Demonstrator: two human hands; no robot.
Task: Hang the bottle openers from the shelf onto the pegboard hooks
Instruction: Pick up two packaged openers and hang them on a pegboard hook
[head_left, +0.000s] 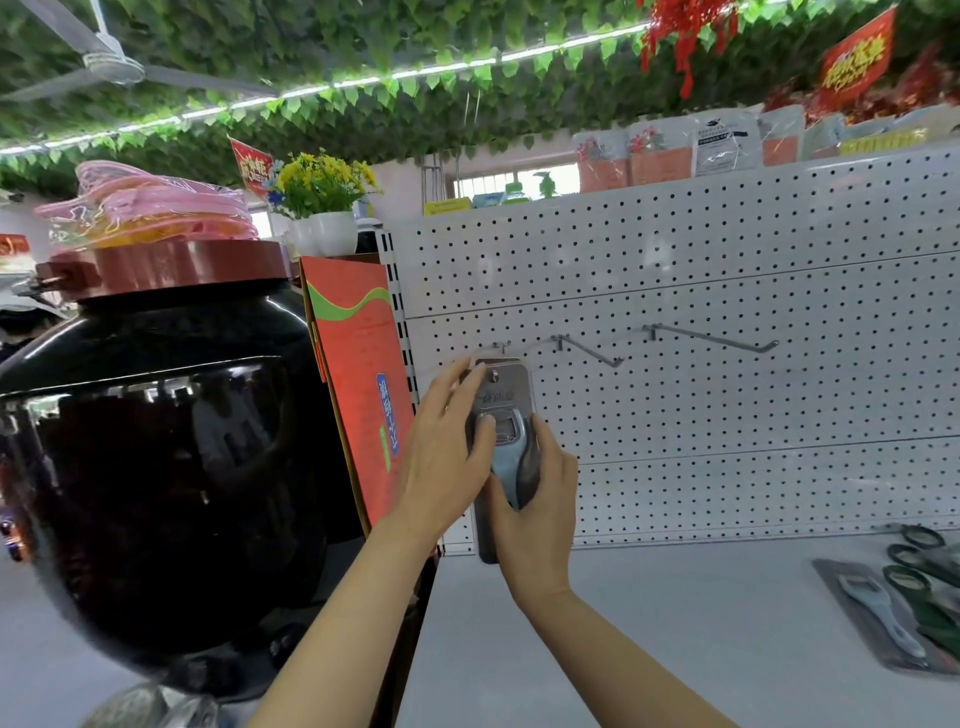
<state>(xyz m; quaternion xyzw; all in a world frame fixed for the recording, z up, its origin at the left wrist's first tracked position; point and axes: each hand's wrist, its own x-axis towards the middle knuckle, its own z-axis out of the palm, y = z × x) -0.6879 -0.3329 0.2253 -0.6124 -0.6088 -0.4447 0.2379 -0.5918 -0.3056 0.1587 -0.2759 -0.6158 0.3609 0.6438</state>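
Observation:
A carded bottle opener (503, 400) with a grey handle is held flat against the white pegboard (727, 291), its hang hole on the leftmost hook (500, 347). My left hand (447, 447) grips the card's left edge, fingers spread up its side. My right hand (535, 499) holds the lower part and the handle from below. Two longer hooks, the middle hook (587, 349) and the right hook (711, 338), stick out bare to the right. More carded openers (893, 613) lie on the white shelf (649, 623) at the right edge.
A large black jar (156, 457) with a brown lid stands to the left, next to an orange carton (358, 384) at the pegboard's edge. Packaged goods (691, 145) sit on top of the pegboard. Artificial leaves cover the ceiling.

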